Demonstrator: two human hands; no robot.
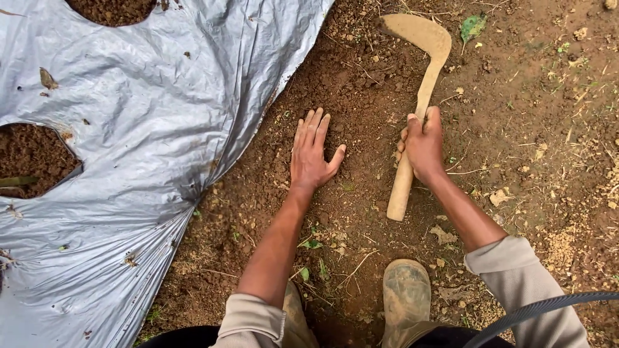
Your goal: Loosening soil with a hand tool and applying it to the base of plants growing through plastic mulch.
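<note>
left hand (311,154) flat and spread on the loose soil (361,84) beside the silver plastic sheet (142,129), right hand (422,145) clamped round the curved wooden-handled sickle (419,96)

Mud-caked sickle (418,96) with curved blade and pale wooden handle, lying on soil, blade pointing away.

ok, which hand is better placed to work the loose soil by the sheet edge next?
Left, probably. The left hand lies flat and free on the loose soil beside the silver plastic sheet. The right hand is closed around the handle of the curved-blade tool, farther from the sheet.
</note>
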